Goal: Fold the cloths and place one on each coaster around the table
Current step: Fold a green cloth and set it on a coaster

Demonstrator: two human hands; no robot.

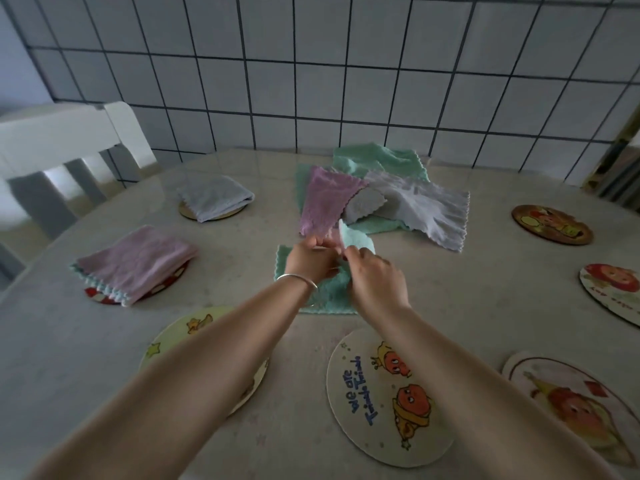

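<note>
The table [485, 306] fills the view, with a white chair [62, 140] at its 10 o'clock edge. Near 12 o'clock lies a loose pile of cloths [381, 192]: I count two green, one pink and at least one grey, overlapping each other. Seven coasters are visible. Two at 9 to 10 o'clock already carry a folded cloth: a pink folded cloth [138, 261] whose long axis points toward 1 o'clock, and a grey folded cloth [216, 197] lying almost crosswise. Five bare coasters are around the near and right side; the one with the blue words [381, 403] is at 6 o'clock.

In the middle lies the green cloth [329, 292], flat on the table, its far corner lifted and pointing to 12 o'clock. The left hand [311, 259] and right hand [375, 278] meet at this corner. Both pinch narrowly, fingertips closed on the cloth edge. A silver bracelet [298, 280] is on the left wrist.
</note>
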